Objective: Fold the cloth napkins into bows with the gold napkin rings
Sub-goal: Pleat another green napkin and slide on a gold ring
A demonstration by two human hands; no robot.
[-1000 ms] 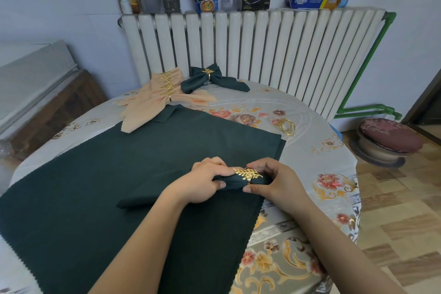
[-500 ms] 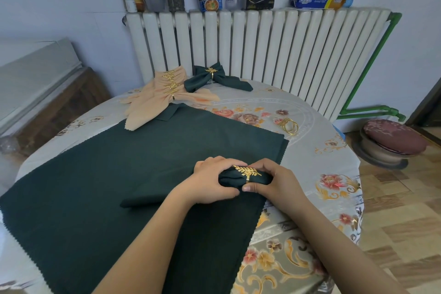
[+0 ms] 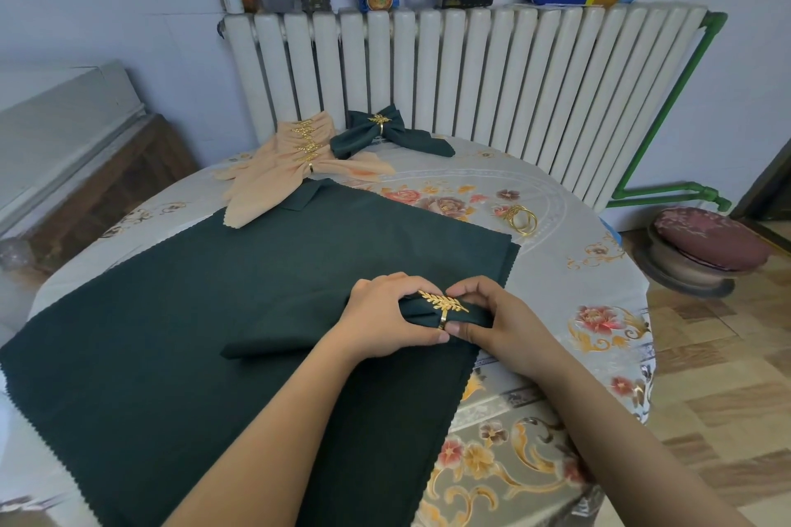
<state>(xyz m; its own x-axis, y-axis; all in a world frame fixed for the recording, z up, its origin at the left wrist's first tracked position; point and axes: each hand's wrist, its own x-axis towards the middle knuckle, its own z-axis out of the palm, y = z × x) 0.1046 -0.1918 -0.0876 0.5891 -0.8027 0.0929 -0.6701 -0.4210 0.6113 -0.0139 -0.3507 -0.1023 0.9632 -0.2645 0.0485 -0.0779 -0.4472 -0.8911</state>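
A folded dark green napkin [image 3: 282,338] lies on top of flat green cloths [image 3: 179,312] on the round table. A gold leaf napkin ring [image 3: 443,304] sits around its right part. My left hand [image 3: 385,319] grips the folded napkin just left of the ring. My right hand [image 3: 492,319] pinches the ring and the napkin end from the right. A finished green bow [image 3: 389,135] and several peach bows with gold rings [image 3: 299,158] lie at the table's far side. Spare gold rings [image 3: 521,219] lie to the right.
A white radiator [image 3: 471,98] stands behind the table, its top holding jars, a cup and packets. The floral tablecloth [image 3: 556,270] shows at the right edge. A low cushioned stool [image 3: 706,252] stands on the floor at right. A wooden bench is at left.
The ring has slid further onto the folded napkin, toward the left. Both hands have closed in around it, thumbs now meeting below the ring.
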